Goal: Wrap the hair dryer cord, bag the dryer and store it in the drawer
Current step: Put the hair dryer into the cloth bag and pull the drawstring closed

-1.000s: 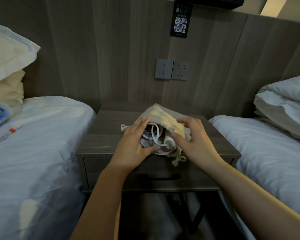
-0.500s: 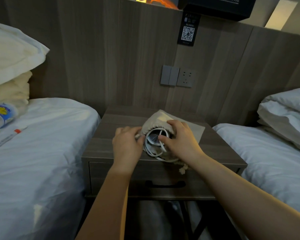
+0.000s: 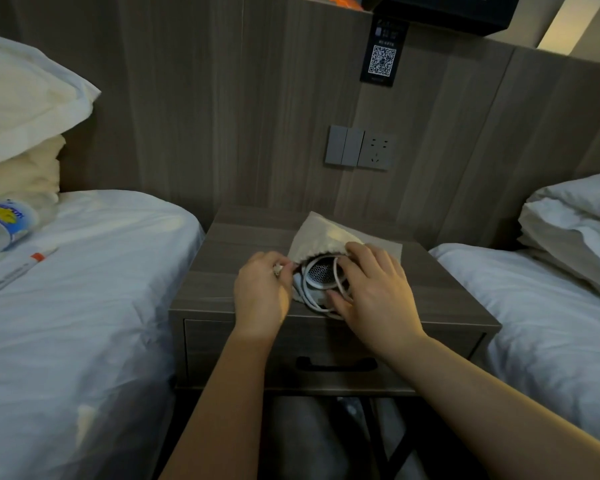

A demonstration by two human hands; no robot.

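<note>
A beige drawstring bag (image 3: 321, 233) lies on the nightstand (image 3: 229, 268) with its mouth toward me. Inside the mouth I see the hair dryer (image 3: 321, 274), its round mesh end facing out, with white cord (image 3: 309, 299) looped around it and spilling over the lower edge. My left hand (image 3: 262, 294) pinches the bag's drawstring and rim at the left of the mouth. My right hand (image 3: 371, 289) lies over the right side of the bag, fingers on the rim and cord. The drawer (image 3: 336, 363) below, with a dark slot handle, is closed.
Beds with white sheets flank the nightstand, the left bed (image 3: 84, 306) carrying a plastic bottle (image 3: 4, 221) and a pen (image 3: 21, 271), the right bed (image 3: 551, 323) a folded duvet (image 3: 575, 233). A switch and socket panel (image 3: 357, 147) is on the wood wall behind.
The bag's mouth has been drawn further over the dryer, and less cord shows outside. My left hand moved from the cord to the left rim and drawstring; my right hand shifted onto the right side.
</note>
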